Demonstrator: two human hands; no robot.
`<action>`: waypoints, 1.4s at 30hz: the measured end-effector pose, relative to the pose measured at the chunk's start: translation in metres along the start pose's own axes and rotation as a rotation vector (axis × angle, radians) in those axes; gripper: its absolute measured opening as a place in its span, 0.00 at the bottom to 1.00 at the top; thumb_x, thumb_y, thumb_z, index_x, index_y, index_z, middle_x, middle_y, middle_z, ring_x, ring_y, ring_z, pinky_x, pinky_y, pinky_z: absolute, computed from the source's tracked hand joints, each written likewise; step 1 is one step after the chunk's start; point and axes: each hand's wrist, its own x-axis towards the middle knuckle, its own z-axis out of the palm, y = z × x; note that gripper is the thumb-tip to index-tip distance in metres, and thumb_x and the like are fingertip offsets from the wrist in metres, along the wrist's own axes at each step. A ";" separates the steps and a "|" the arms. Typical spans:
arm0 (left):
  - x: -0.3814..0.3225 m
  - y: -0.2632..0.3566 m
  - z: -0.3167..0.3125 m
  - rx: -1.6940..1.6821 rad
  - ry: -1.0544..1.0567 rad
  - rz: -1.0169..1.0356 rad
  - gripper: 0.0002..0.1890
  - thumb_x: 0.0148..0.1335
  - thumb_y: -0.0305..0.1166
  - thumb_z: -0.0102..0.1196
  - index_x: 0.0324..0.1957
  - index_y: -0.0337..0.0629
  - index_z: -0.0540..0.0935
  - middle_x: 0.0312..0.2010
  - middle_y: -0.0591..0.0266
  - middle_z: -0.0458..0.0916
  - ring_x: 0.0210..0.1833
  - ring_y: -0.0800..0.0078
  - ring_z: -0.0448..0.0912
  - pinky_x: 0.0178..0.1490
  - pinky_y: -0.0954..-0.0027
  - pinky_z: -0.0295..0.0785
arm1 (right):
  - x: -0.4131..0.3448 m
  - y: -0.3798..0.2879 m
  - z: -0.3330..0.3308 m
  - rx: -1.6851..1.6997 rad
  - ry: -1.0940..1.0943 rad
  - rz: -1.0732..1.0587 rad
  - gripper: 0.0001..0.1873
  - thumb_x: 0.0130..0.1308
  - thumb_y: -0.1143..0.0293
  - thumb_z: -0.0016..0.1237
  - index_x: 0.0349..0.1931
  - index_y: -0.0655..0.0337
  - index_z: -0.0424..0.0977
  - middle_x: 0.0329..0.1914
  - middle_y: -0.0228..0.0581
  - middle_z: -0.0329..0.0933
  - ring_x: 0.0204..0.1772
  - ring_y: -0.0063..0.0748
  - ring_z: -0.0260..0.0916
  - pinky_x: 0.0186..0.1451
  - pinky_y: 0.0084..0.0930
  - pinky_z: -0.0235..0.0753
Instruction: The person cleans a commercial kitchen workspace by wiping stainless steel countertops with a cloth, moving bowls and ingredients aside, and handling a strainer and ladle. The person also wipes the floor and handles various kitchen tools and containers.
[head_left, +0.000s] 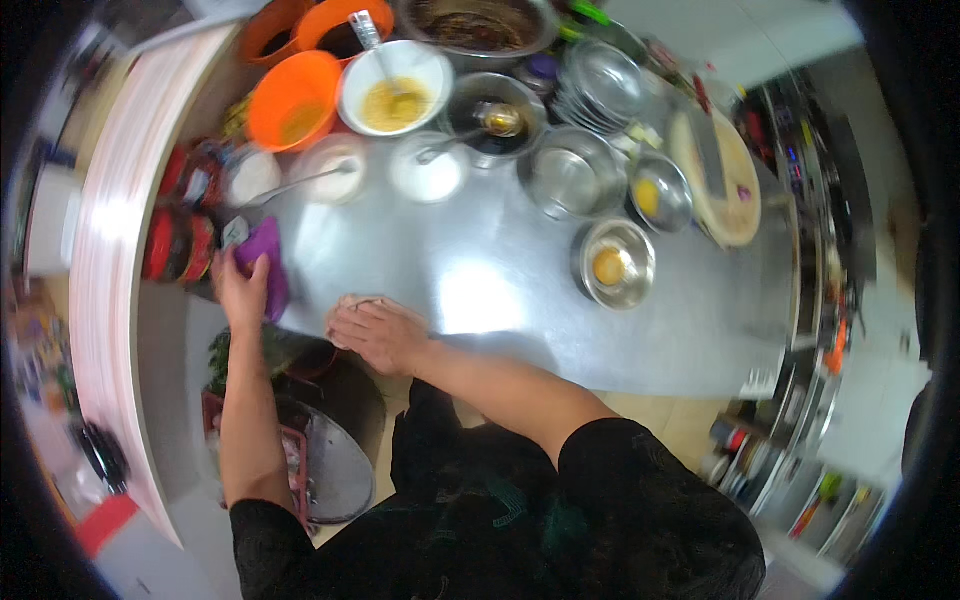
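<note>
My right hand (382, 336) lies on a bunched beige cloth (367, 301) at the front edge of the stainless steel table (360, 240), fingers curled over it. At the table's left end, my left hand (241, 289) reaches to a crumpled purple cloth or bag (276, 259), its thumb spread from the fingers. Blur hides whether it grips the purple thing. A small pale packet (235, 231) sits just beyond these fingers. Red-lidded jars (176, 244) stand left of that hand.
Bowls of white powder (429, 169), a white bowl of beaten egg (395, 101) and an orange tub (292, 101) line the back. Metal bowls with egg yolk (616, 264) stand right, near a cleaver (709, 154) on a round cutting board (742, 165). A partition (112, 202) rises left.
</note>
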 end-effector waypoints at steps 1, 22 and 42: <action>-0.008 0.025 -0.011 0.011 -0.063 -0.057 0.26 0.54 0.35 0.61 0.54 0.31 0.74 0.53 0.39 0.73 0.59 0.47 0.69 0.64 0.58 0.61 | -0.023 0.001 -0.014 -0.028 0.021 0.082 0.22 0.60 0.70 0.39 0.56 0.55 0.72 0.63 0.33 0.68 0.66 0.32 0.62 0.69 0.33 0.57; -0.366 0.127 -0.010 -0.076 -0.530 0.208 0.12 0.50 0.18 0.51 0.40 0.33 0.77 0.39 0.50 0.77 0.45 0.58 0.77 0.51 0.65 0.71 | -0.551 0.059 -0.368 -0.872 0.538 1.400 0.20 0.60 0.74 0.40 0.54 0.62 0.70 0.58 0.47 0.69 0.64 0.47 0.61 0.66 0.42 0.59; -0.411 0.546 0.148 -0.330 -1.016 0.855 0.10 0.60 0.21 0.50 0.44 0.37 0.78 0.36 0.61 0.80 0.38 0.75 0.77 0.44 0.75 0.72 | -0.833 0.043 -0.460 -0.034 1.533 1.293 0.13 0.69 0.71 0.36 0.48 0.65 0.72 0.58 0.45 0.69 0.66 0.37 0.60 0.71 0.35 0.53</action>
